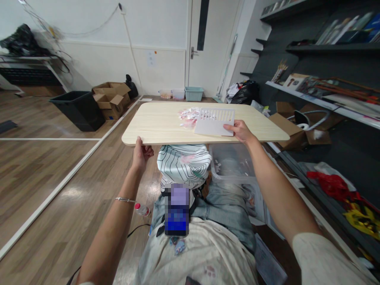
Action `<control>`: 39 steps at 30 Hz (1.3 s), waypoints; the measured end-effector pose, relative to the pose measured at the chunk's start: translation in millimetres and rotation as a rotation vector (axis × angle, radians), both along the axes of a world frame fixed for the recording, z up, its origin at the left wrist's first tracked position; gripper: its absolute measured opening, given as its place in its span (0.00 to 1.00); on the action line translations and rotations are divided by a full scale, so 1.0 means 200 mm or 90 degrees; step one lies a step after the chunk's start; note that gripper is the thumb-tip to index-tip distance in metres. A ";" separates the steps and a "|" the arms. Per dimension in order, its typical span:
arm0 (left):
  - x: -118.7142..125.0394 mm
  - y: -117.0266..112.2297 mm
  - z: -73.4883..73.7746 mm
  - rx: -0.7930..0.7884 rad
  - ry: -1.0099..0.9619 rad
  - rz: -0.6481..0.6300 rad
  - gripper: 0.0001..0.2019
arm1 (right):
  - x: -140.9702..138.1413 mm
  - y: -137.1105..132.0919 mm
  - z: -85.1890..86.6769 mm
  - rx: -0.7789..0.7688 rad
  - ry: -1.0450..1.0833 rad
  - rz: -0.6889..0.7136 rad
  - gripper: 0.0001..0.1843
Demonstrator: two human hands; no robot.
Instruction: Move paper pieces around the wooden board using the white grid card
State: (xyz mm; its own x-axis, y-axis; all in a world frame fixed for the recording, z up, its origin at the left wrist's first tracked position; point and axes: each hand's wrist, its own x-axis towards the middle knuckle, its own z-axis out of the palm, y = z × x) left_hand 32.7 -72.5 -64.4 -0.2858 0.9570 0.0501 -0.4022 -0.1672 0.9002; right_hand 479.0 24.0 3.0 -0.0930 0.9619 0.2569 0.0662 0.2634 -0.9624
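Note:
A pale wooden tabletop (160,126) stretches out in front of me. My right hand (242,131) grips the lower right corner of a flat white panel (212,127) with a row of slots along its far side, thumb on top. Left of the panel, and partly under it, lies a pile of small pink-and-white pieces (189,116), too small to make out. At the near left edge of the tabletop, my left hand (143,155) has its thumb against the rim and its fingers curled below.
A patterned cloth-covered thing (184,164) and a clear plastic bin (231,162) sit under the table's near edge. A capped bottle (141,209) is on the floor at left. Farther off are a black bin (78,113), cardboard boxes (111,99) and shelves (329,103) on the right.

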 end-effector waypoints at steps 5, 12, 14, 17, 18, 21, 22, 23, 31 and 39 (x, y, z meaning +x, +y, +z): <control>0.01 -0.34 -0.23 -0.130 0.100 0.063 0.31 | 0.00 0.00 0.01 -0.008 -0.003 -0.002 0.34; 0.09 -0.94 -0.55 -0.291 0.091 -0.084 0.32 | -0.01 0.00 0.01 -0.011 0.008 0.004 0.32; 0.15 -1.01 -0.58 -0.344 0.100 -0.119 0.38 | -0.01 0.00 0.01 -0.002 0.011 0.002 0.32; 0.23 -1.06 -0.61 -0.327 0.095 -0.137 0.48 | -0.01 0.00 0.01 0.004 0.015 0.004 0.34; 0.26 -1.06 -0.61 -0.318 0.088 -0.129 0.49 | -0.01 0.00 0.01 0.003 0.014 0.006 0.34; 0.31 -1.07 -0.64 -0.301 0.084 -0.114 0.51 | -0.01 0.00 0.01 0.001 0.009 0.010 0.34; 0.32 -1.07 -0.64 -0.301 0.090 -0.113 0.51 | -0.01 0.00 0.01 0.001 0.009 0.010 0.34; 0.32 -1.07 -0.64 -0.304 0.097 -0.113 0.51 | -0.01 0.00 0.01 0.001 0.009 0.010 0.34; 0.32 -1.07 -0.66 -0.309 0.145 -0.117 0.52 | -0.02 -0.01 0.01 0.000 0.007 0.016 0.31; 0.29 -1.06 -0.70 -0.291 0.160 -0.133 0.47 | -0.02 -0.01 0.02 -0.004 0.009 0.018 0.29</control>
